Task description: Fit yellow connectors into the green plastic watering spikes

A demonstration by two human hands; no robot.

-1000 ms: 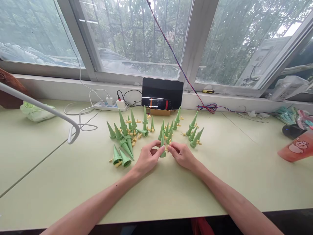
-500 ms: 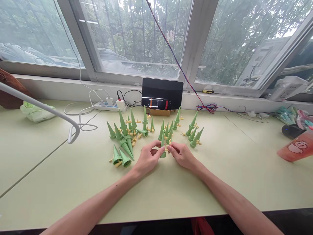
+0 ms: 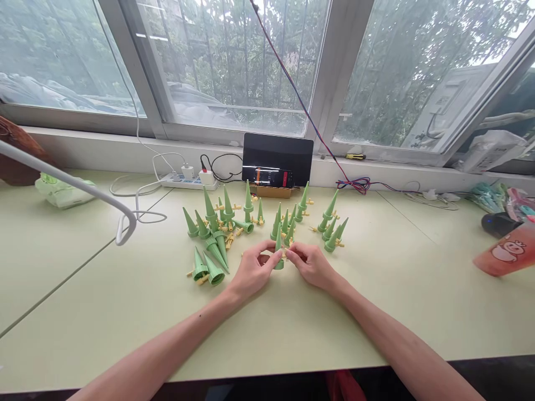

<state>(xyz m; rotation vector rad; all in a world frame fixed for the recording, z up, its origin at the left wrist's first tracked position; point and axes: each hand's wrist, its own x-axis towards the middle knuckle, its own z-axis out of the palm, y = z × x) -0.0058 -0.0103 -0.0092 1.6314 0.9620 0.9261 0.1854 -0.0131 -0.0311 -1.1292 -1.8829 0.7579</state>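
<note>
Head view: A person's left hand (image 3: 256, 266) closes narrowly around a green plastic watering spike (image 3: 278, 240), thumb against its side, holding it upright over the pale bench (image 3: 267, 328), just in front of a small central group of similar spikes (image 3: 285, 223). The right hand (image 3: 311, 264), thumb and fingers pinched together, grips a small yellow valve (image 3: 285, 254) at the spike's right side. More green cones (image 3: 217, 256) stand and lie at left.
</note>
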